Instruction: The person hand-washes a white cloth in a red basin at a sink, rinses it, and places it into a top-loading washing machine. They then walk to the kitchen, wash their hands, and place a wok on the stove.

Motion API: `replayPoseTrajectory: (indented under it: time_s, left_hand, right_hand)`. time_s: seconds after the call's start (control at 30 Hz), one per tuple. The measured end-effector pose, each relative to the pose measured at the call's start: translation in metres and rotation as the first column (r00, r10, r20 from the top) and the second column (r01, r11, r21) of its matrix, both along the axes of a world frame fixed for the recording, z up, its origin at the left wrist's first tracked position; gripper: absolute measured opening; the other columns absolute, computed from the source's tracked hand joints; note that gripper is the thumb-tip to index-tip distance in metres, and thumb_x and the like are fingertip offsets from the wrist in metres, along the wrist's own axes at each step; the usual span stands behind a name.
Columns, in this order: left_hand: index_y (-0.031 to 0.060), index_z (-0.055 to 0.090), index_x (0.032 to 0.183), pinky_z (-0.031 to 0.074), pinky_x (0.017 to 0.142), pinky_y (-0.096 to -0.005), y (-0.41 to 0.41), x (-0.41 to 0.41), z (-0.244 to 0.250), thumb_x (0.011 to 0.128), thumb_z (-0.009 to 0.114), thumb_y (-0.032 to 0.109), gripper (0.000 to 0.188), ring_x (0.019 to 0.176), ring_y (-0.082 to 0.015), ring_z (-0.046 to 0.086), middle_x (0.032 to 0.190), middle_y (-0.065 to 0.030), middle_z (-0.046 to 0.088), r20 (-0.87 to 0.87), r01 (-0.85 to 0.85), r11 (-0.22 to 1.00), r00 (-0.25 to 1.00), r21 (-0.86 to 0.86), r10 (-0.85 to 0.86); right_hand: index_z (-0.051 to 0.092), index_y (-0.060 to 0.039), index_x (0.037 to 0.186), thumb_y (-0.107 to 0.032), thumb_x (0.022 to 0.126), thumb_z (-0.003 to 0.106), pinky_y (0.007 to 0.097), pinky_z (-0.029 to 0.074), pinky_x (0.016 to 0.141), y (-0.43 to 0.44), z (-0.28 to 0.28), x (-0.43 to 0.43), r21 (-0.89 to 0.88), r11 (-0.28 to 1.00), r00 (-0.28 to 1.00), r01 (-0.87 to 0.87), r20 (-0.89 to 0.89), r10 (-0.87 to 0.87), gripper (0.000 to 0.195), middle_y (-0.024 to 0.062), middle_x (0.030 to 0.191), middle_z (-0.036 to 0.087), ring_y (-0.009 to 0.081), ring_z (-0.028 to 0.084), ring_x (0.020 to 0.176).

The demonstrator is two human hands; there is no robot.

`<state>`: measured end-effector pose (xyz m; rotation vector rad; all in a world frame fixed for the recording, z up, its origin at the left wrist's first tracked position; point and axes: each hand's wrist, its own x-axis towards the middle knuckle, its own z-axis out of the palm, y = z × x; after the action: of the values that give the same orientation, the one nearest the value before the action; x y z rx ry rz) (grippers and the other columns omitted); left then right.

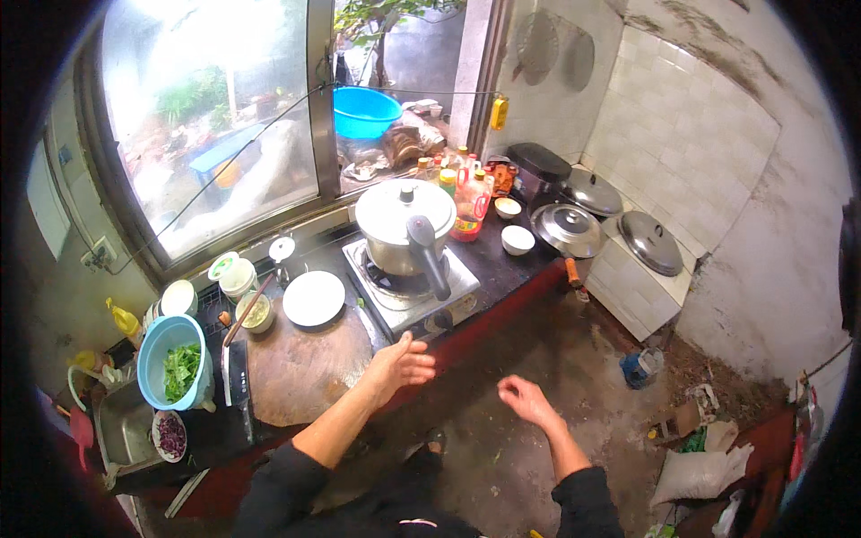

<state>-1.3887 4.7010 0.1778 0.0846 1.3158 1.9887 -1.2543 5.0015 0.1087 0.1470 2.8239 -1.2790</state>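
My left hand [402, 366] is held in the air at the counter's front edge, fingers apart and empty, between the round wooden chopping board [303, 366] and the stove's knob. Out over the floor, my right hand [528, 398] hangs with curled fingers; nothing shows in it. A pressure cooker [397, 252] with its lid on and a long black handle stands on the gas stove [464, 269]. On the board's far part lies a white plate [314, 298]. A cleaver [235, 373] lies along the board's left side. Chopsticks rest across a bowl of chopped food [255, 316].
Left are a blue basin [144, 376] of leafy greens, a bowl of purple pieces [169, 437] and a metal sink [124, 430]. Right of the stove stand oil bottles [471, 205], white bowls [518, 240] and a lidded wok [568, 228]. A sack [693, 474] lies on the floor.
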Motion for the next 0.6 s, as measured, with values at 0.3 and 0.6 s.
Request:
replayPoseTrajectory:
  time_s: [0.3,0.6]
  left_hand:
    - [0.0057,0.057,0.099,0.051,0.084,-0.0415,0.101,-0.115,-0.003,0.085,0.063,0.045,0.043,0.096,-0.0284,0.062,0.101,-0.0144,0.062,0.271,-0.244,0.935,0.947,0.257,0.173]
    - [0.0032,0.058,0.083,0.049,0.051,-0.0286,0.119,-0.137,0.007,0.075,0.061,0.01,0.011,0.057,-0.0174,0.058,0.072,-0.0087,0.06,0.195,-0.419,0.908,0.891,0.006,0.41]
  right_hand:
    - [0.053,-0.0039,0.118,-0.042,0.099,0.038,0.0315,0.052,0.076,-0.018,0.061,-0.211,-0.698,0.716,0.947,-0.01,0.223,0.23,0.046,0.0108,0.109,0.06,0.0196,0.063,0.094]
    - [0.059,-0.0103,0.109,-0.046,0.094,0.048,0.0192,0.036,0.048,-0.043,0.064,-0.293,-0.959,0.28,0.756,0.049,0.219,0.617,0.04,-0.0037,0.078,0.054,0.0057,0.044,0.057]
